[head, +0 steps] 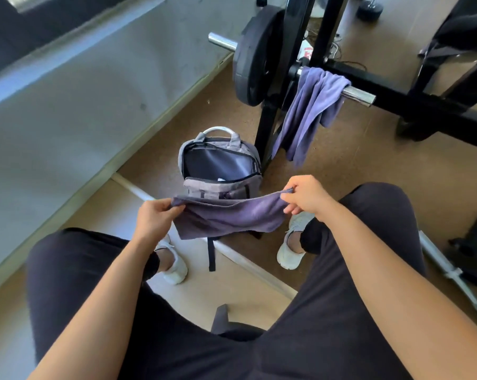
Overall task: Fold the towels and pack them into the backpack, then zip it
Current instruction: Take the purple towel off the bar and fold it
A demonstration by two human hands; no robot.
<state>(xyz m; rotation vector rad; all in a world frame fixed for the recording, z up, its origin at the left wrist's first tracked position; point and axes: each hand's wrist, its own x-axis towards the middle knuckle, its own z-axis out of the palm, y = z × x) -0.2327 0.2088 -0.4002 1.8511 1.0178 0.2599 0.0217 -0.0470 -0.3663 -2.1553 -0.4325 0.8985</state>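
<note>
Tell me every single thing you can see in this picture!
held towel: one, purple, stretched between both hands, in front of the backpack
hanging towel: one, purple, draped over the bar
backpack: one, grey, unzipped, on the floor between the feet
weight plate: one, black, on the bar
bar: one, silver, on the rack
rack: one, black, behind the backpack
shoes: two, white, on the floor
left hand: pinches one towel corner
right hand: pinches the other corner
</note>
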